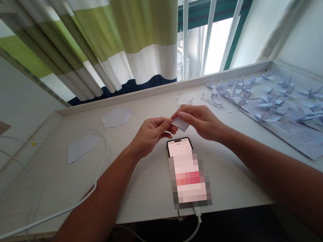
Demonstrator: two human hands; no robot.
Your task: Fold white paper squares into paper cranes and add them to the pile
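Note:
A small folded piece of white paper [182,124] is held between my two hands, just above the far end of a phone. My left hand [153,134] pinches its left edge between thumb and fingers. On the other side, my right hand [199,119] grips it with the thumb on top, and the fingers behind are partly hidden. The phone [180,147] lies face up on the white desk [147,193], its screen lit and mostly blurred, with a white cable plugged into its near end.
Many folded paper cranes [268,104] crowd the right side, some on a printed sheet [308,144]. Paper scraps [213,99] lie beyond my hands. Flat paper sheets [116,117] and another sheet [81,148] rest at left, near a white cable [102,169]. A curtain [138,25] hangs behind.

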